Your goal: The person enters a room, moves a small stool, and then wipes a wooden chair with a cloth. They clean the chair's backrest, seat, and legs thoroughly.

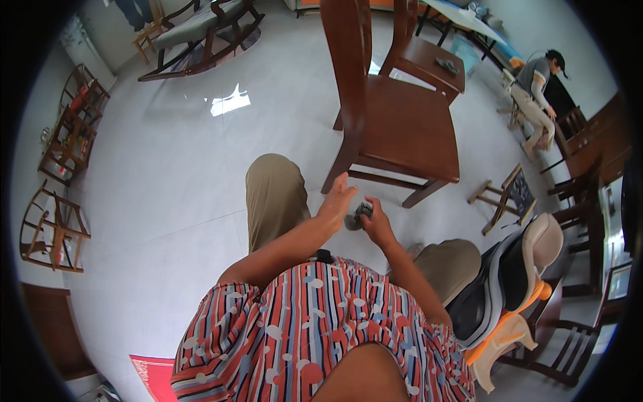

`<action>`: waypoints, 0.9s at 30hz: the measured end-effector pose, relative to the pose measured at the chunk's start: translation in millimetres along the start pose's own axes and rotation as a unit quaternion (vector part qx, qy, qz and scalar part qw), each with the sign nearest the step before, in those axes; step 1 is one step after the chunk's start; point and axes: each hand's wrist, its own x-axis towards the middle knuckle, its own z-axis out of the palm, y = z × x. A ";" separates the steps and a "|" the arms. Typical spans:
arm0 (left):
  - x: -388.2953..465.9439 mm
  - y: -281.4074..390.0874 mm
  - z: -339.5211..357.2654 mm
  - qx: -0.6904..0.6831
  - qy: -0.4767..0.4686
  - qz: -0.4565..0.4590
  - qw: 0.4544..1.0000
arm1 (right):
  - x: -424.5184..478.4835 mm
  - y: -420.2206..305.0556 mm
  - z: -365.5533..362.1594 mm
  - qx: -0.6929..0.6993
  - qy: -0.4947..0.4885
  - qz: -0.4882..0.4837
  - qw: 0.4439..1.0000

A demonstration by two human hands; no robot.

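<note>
Just in front of the near leg of a dark wooden chair (412,125) are both my hands. My right hand (379,223) has its fingers around a crumpled grey-green cloth (362,213), part of which hangs over towards the left. My left hand (339,201) is raised beside the cloth with its fingers apart and holds nothing that shows. The chair stands upright on the floor, its tall back on the left side of its seat. A second wooden chair (427,60) behind it bears another crumpled cloth (446,65) on its seat.
A folding stool (505,198) stands right of the chair. Nearer on the right are a black and beige saddle-like seat (527,266) and more dark chairs. Another person (535,95) bends at the far right. A rocking chair (201,35) stands at the back left, with small chairs along the left wall.
</note>
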 end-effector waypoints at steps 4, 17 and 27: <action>7.7 58.7 -6.1 -0.058 0.023 0.061 0.996 | 8.9 1.5 -17.6 0.213 -0.108 0.271 0.933; 113.1 113.9 -67.0 0.050 0.035 0.185 0.981 | 152.5 -231.8 -79.2 -0.177 0.249 -0.399 0.865; 95.4 124.3 -60.8 -0.069 0.004 0.147 0.987 | 242.7 -306.9 -120.4 -0.383 0.432 -0.541 0.611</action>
